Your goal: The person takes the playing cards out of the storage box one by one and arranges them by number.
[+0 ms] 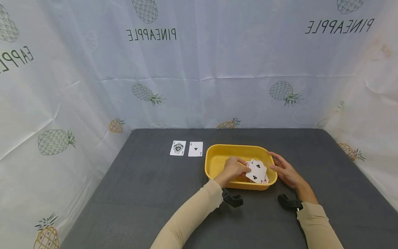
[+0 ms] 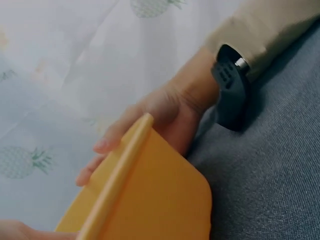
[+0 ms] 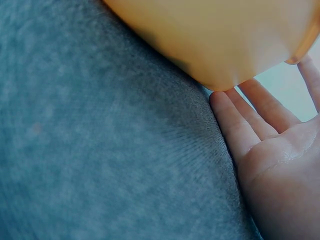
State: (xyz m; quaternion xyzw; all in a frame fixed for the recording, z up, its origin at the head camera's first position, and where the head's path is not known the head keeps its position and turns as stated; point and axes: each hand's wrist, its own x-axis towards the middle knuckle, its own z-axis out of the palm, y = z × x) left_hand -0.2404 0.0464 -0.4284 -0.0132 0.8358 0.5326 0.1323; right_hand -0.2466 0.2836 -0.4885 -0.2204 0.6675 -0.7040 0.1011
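Note:
A yellow plastic bin (image 1: 214,157) stands on the dark table with several playing cards inside, at its right end. My left hand (image 1: 232,168) reaches over the bin's front wall and pinches the left edge of a club card (image 1: 257,171), which lies face up over other cards. Part of that hand (image 2: 22,231) shows at the lower left of the left wrist view. My right hand (image 1: 287,173) rests against the bin's right end. In the right wrist view its fingers (image 3: 267,105) are nearly straight and touch the outer wall.
An ace with a heart emblem (image 1: 178,148) and an ace of clubs (image 1: 195,149) lie face up side by side, left of the bin. The dark table (image 1: 140,193) extends around them. A pineapple-print curtain (image 1: 199,100) hangs behind and at both sides.

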